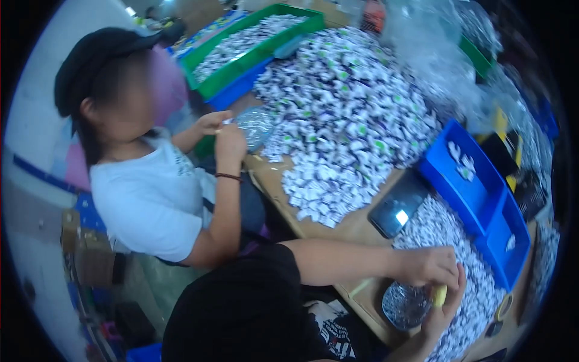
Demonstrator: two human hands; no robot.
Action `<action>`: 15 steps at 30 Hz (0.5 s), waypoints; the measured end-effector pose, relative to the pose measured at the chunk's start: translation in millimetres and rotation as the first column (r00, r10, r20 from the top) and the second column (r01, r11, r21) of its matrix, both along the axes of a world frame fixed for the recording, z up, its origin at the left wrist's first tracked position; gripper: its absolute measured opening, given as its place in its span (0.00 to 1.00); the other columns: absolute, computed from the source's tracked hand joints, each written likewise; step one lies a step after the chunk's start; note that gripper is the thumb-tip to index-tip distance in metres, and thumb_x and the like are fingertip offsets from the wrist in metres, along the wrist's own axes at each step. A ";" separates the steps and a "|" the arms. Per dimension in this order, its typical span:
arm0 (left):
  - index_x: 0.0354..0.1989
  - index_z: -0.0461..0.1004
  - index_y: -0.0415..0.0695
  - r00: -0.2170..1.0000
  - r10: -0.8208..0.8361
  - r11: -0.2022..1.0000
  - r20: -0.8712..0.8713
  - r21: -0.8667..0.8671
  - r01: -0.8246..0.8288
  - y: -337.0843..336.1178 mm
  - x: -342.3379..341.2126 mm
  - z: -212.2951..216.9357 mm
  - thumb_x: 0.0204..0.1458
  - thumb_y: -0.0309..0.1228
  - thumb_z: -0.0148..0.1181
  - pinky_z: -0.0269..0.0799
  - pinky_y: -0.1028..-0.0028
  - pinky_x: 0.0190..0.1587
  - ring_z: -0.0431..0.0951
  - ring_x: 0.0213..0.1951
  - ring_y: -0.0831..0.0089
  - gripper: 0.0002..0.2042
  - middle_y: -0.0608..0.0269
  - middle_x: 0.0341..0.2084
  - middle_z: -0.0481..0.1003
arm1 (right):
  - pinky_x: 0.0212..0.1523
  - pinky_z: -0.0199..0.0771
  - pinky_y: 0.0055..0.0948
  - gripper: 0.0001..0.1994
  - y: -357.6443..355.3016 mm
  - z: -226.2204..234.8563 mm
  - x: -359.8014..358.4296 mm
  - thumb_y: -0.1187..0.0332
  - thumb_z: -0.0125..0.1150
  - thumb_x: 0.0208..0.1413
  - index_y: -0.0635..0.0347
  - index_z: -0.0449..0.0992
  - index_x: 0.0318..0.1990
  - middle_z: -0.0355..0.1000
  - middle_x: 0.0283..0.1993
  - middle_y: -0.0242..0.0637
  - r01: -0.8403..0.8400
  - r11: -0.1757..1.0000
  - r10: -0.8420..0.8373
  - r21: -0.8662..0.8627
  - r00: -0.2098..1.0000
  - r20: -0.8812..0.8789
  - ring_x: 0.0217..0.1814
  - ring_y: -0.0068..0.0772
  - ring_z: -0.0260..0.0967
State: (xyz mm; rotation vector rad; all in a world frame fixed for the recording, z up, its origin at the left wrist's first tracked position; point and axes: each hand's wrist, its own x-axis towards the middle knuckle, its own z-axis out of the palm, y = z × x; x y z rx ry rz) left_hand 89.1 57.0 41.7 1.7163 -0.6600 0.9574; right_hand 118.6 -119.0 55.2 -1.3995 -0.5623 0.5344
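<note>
My left hand [427, 265] reaches over the wooden table [353, 229], fingers curled at the mouth of a small clear bag [405, 305] packed with tiny white packets. My right hand [445, 309] comes up from below and pinches a small yellow piece [440, 295] against the bag's right edge. Both hands meet over a layer of loose white packets [440, 232] spread on the table. My black-sleeved shoulder fills the lower middle.
A co-worker in a white shirt and black cap sits at the left, hands on another clear bag [256, 124]. A big heap of white packets [347, 114], a dark phone [398, 209], blue bins [473, 193], a green tray [208, 81] and crumpled plastic [431, 45] crowd the table.
</note>
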 end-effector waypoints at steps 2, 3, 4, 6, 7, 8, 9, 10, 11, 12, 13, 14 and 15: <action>0.34 0.75 0.44 1.000 -0.010 0.998 0.019 0.057 0.009 0.9 -1.8 -1.1 0.36 0.22 0.63 0.70 0.67 0.38 0.72 0.36 0.60 0.12 0.65 0.32 0.74 | 0.54 0.62 0.25 0.30 5.3 -1.3 -3.9 0.71 0.48 0.56 0.65 0.49 0.67 0.61 0.59 0.40 0.045 0.998 -0.042 -0.045 0.998 0.053 0.56 0.30 0.62; 0.34 0.75 0.44 1.000 0.006 0.998 0.022 0.064 -0.007 2.3 -3.2 -1.0 0.36 0.22 0.63 0.70 0.67 0.38 0.72 0.36 0.60 0.12 0.65 0.32 0.74 | 0.54 0.62 0.25 0.30 2.9 -3.2 -1.9 0.71 0.48 0.56 0.65 0.49 0.67 0.61 0.59 0.40 0.029 0.999 -0.026 -0.037 0.998 0.056 0.56 0.30 0.62; 0.31 0.74 0.44 0.999 0.008 0.998 0.035 0.065 -0.011 3.8 -4.2 -0.9 0.36 0.22 0.63 0.70 0.68 0.37 0.72 0.36 0.60 0.11 0.65 0.32 0.74 | 0.51 0.62 0.23 0.30 -0.8 -4.5 1.8 0.72 0.47 0.56 0.66 0.49 0.67 0.61 0.59 0.40 0.026 0.993 -0.014 -0.118 0.995 0.097 0.54 0.29 0.63; 0.26 0.72 0.43 0.996 0.011 0.997 0.093 0.073 -0.018 5.6 -2.3 -1.9 0.36 0.23 0.65 0.71 0.69 0.35 0.72 0.36 0.61 0.08 0.63 0.32 0.73 | 0.43 0.62 0.18 0.29 0.8 -6.8 4.0 0.73 0.47 0.57 0.66 0.50 0.66 0.62 0.58 0.40 0.031 0.990 -0.015 -0.139 0.993 0.116 0.48 0.24 0.64; 0.26 0.72 0.43 0.995 0.012 0.997 0.099 0.077 -0.019 4.2 -1.7 -3.0 0.36 0.23 0.65 0.71 0.69 0.35 0.72 0.36 0.61 0.08 0.63 0.32 0.73 | 0.43 0.62 0.18 0.29 -1.0 -9.0 6.4 0.73 0.47 0.57 0.66 0.50 0.66 0.62 0.58 0.40 0.032 0.990 -0.015 -0.135 0.993 0.121 0.48 0.24 0.64; 0.25 0.71 0.43 0.995 0.011 1.000 0.102 0.027 -0.014 1.2 -0.7 -4.0 0.36 0.22 0.65 0.71 0.69 0.35 0.72 0.36 0.60 0.08 0.62 0.32 0.72 | 0.42 0.63 0.18 0.29 -6.7 -12.3 9.9 0.73 0.47 0.56 0.66 0.50 0.66 0.62 0.58 0.40 0.018 0.991 -0.001 -0.135 0.992 0.125 0.48 0.24 0.63; 0.24 0.70 0.42 0.995 0.004 1.000 0.103 -0.022 -0.002 -0.4 0.7 -2.8 0.36 0.21 0.65 0.71 0.69 0.35 0.72 0.35 0.60 0.08 0.61 0.32 0.71 | 0.42 0.63 0.18 0.29 -5.9 -8.5 9.3 0.73 0.47 0.56 0.66 0.50 0.66 0.62 0.58 0.40 0.011 0.991 0.006 -0.135 0.992 0.128 0.47 0.24 0.63; 0.27 0.69 0.42 0.992 -0.117 0.990 -0.041 -0.080 0.114 -0.7 -4.2 -3.7 0.41 0.17 0.61 0.72 0.68 0.40 0.72 0.41 0.61 0.08 0.59 0.37 0.67 | 0.42 0.63 0.18 0.29 -3.4 -6.5 6.2 0.73 0.47 0.56 0.66 0.50 0.66 0.62 0.58 0.40 0.027 0.991 -0.009 -0.133 0.991 0.133 0.47 0.24 0.63; 0.27 0.69 0.42 0.990 -0.136 0.988 -0.036 -0.078 0.133 -5.1 -5.4 -2.7 0.41 0.17 0.61 0.72 0.68 0.40 0.72 0.41 0.61 0.08 0.59 0.37 0.67 | 0.42 0.64 0.18 0.29 0.7 -4.7 1.3 0.74 0.47 0.56 0.66 0.51 0.66 0.62 0.58 0.40 0.097 0.991 -0.082 -0.096 0.985 0.149 0.46 0.24 0.64; 0.30 0.67 0.42 0.962 -0.245 0.914 -0.123 -0.359 0.187 -9.2 -8.1 -1.7 0.44 0.17 0.58 0.72 0.68 0.44 0.70 0.45 0.63 0.08 0.58 0.41 0.65 | 0.42 0.64 0.18 0.29 8.0 -0.8 -1.8 0.74 0.48 0.56 0.66 0.52 0.66 0.62 0.58 0.41 0.154 0.987 -0.144 -0.053 0.976 0.161 0.45 0.24 0.64; 0.34 0.66 0.42 0.907 -0.384 0.761 -0.171 -0.615 0.206 -14.3 -7.9 -0.8 0.47 0.16 0.55 0.71 0.68 0.49 0.68 0.49 0.65 0.08 0.57 0.44 0.63 | 0.42 0.64 0.18 0.29 8.9 -2.7 -0.1 0.74 0.48 0.56 0.66 0.52 0.66 0.62 0.58 0.41 0.177 0.983 -0.166 -0.049 0.972 0.168 0.45 0.24 0.64; 0.40 0.63 0.42 0.886 -0.429 0.727 -0.178 -0.650 0.222 -14.1 -10.0 -4.4 0.50 0.18 0.51 0.65 0.68 0.56 0.64 0.54 0.68 0.10 0.57 0.48 0.59 | 0.42 0.64 0.18 0.28 9.9 -7.7 2.5 0.74 0.48 0.56 0.67 0.52 0.65 0.62 0.58 0.41 0.188 0.982 -0.180 -0.024 0.964 0.198 0.45 0.24 0.64; 0.43 0.62 0.43 0.885 -0.434 0.701 -0.168 -0.680 0.215 -16.6 -9.0 -5.1 0.50 0.19 0.53 0.63 0.68 0.58 0.64 0.54 0.69 0.13 0.58 0.47 0.59 | 0.42 0.64 0.19 0.28 6.8 -11.8 5.9 0.74 0.48 0.56 0.67 0.53 0.65 0.62 0.58 0.41 0.208 0.978 -0.202 -0.002 0.952 0.231 0.44 0.23 0.63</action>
